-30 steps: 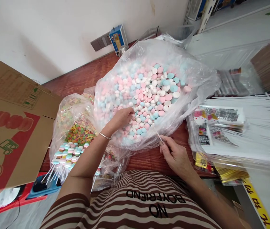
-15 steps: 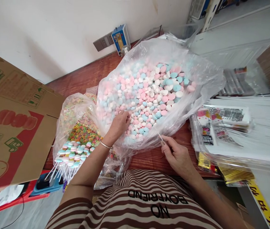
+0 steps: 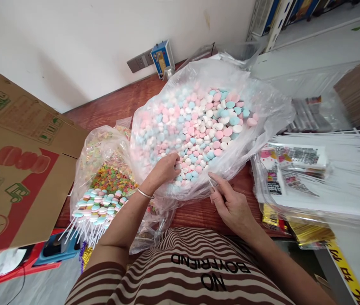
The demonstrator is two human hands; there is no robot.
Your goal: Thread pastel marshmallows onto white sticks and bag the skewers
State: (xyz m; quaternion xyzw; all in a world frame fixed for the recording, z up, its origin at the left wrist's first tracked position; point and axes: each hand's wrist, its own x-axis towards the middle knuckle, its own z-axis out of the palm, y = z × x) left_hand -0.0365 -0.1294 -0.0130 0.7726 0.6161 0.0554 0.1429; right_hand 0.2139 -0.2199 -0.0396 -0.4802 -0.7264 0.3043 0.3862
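Observation:
A large clear plastic bag (image 3: 259, 118) lies open on the table, full of pink, white and pale blue round marshmallows (image 3: 205, 127). My left hand (image 3: 166, 167) reaches in at the bag's near left edge, fingers curled among the marshmallows; what they pinch is hidden. My right hand (image 3: 235, 207) grips a thin white stick (image 3: 210, 182) between thumb and fingers, just in front of the bag's near rim. Left of my left arm, finished skewers of marshmallows and coloured rings (image 3: 100, 205) lie in a bunch, white sticks towards me. Behind them a second bag holds small coloured rings (image 3: 111, 178).
A cardboard box (image 3: 17, 165) stands at the left. On the right, a clear tray (image 3: 262, 190) holds many white sticks (image 3: 351, 165) and printed packets (image 3: 294, 154). A small blue device (image 3: 162, 59) stands by the wall sockets (image 3: 140, 62).
My left hand has shifted slightly right among the marshmallows. The stick in my right hand has moved a little left, closer to the bag. The camera view has shifted slightly.

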